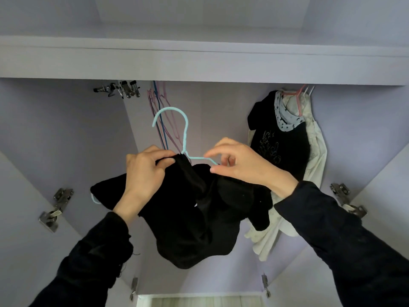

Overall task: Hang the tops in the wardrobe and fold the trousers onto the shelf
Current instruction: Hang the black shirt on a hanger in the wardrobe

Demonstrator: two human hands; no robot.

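Gripped at its collar by the left hand, a black top is held up in front of the open wardrobe, with the fingers curled round the fabric just beside the neck of a light blue hanger. The bare right arm of that hanger is pinched by the right hand between thumb and forefinger, the remaining fingers being curled loosely behind it. The top is draped over the left arm of the hanger only, whose tip can be seen poking out below the left sleeve; the rest of the garment hangs bunched beneath both hands. The lilac interior of the wardrobe is seen behind, with a shelf board running across the top. To the right, a black printed shirt is hung beside a white garment, both on hangers. To the left of centre, a cluster of empty pink and blue hangers is suspended, and metal clip hangers are seen further left. Metal hinges are fixed to the doors at either side.
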